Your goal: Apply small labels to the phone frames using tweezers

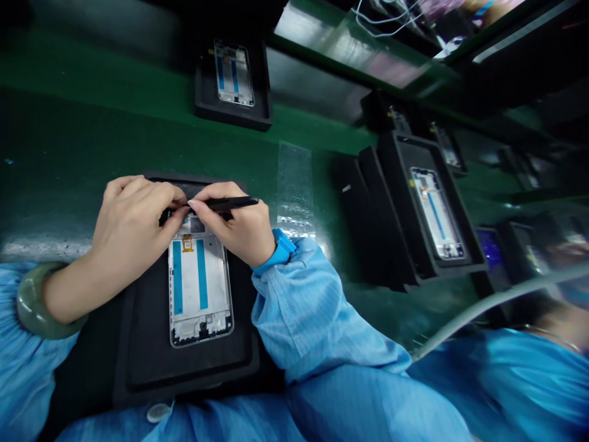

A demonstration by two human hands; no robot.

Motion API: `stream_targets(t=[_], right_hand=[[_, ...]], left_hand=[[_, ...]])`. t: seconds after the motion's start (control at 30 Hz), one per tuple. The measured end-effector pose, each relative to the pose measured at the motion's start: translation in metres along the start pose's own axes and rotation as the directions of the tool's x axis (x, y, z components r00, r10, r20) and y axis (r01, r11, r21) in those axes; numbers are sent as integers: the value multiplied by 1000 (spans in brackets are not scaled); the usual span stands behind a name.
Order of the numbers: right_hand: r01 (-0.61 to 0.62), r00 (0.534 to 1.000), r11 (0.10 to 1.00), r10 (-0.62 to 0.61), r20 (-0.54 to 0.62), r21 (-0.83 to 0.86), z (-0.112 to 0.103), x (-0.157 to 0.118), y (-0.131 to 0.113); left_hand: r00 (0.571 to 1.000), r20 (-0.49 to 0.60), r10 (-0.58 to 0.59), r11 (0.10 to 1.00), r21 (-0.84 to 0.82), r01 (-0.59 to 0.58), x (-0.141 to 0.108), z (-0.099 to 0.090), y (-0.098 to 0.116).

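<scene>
A phone frame (214, 282) with two blue strips and a small orange flex part lies in a black foam tray (151, 362) close to my body. At the frame's top end, my left hand (133, 215) has its thumb and fingers pinched together; what is between them is too small to make out. My right hand (243, 227) grips a black pen-like tool (230, 202), its fingertips meeting those of my left hand. Both hands cover part of the frame's upper end.
Another tray (232, 116) with a phone frame (234, 73) sits at the back. Stacked black trays (400, 215) stand to the right, the top one holding a frame (437, 212). Clear tape (294, 178) lies on the green table (83, 141). A co-worker's blue sleeve (519, 380) is at right.
</scene>
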State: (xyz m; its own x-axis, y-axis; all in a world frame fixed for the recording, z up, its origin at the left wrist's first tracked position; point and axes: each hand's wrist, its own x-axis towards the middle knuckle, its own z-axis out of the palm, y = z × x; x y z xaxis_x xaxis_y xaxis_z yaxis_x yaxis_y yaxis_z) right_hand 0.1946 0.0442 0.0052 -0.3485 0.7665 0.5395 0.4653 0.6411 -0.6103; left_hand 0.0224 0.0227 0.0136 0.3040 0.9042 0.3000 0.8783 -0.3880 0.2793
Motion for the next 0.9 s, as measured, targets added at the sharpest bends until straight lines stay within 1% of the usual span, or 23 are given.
stream_targets(t=[0.1, 0.17, 0.27, 0.33, 0.47, 0.6, 0.73, 0.9], right_hand=[[-27, 999, 998, 29, -34, 51, 0, 1, 0], [-79, 994, 989, 87, -60, 125, 1, 2, 2], [-195, 979, 953, 204, -13, 230, 1, 3, 6], [-233, 972, 940, 232, 34, 249, 1, 4, 7], [-238, 971, 941, 229, 66, 239, 2, 5, 8], [-247, 969, 934, 240, 57, 257, 3, 8, 8], [-282, 959, 926, 270, 83, 251, 4, 9, 10], [-223, 974, 949, 206, 97, 221, 3, 8, 9]], left_hand=[[1000, 5, -11, 1000, -2, 11, 0, 0, 0], [1000, 7, -17, 1000, -16, 17, -2, 0, 0], [1000, 22, -3, 997, -73, 5, -6, 1, -4], [998, 56, 12, 994, -107, -6, -10, 2, -7], [995, 95, 6, 992, -124, 6, -15, 2, -9], [995, 95, -8, 992, -125, 20, -17, 1, -8], [995, 96, -31, 989, -143, 45, -18, 0, -6], [987, 125, -102, 974, -190, 124, -20, -2, -1]])
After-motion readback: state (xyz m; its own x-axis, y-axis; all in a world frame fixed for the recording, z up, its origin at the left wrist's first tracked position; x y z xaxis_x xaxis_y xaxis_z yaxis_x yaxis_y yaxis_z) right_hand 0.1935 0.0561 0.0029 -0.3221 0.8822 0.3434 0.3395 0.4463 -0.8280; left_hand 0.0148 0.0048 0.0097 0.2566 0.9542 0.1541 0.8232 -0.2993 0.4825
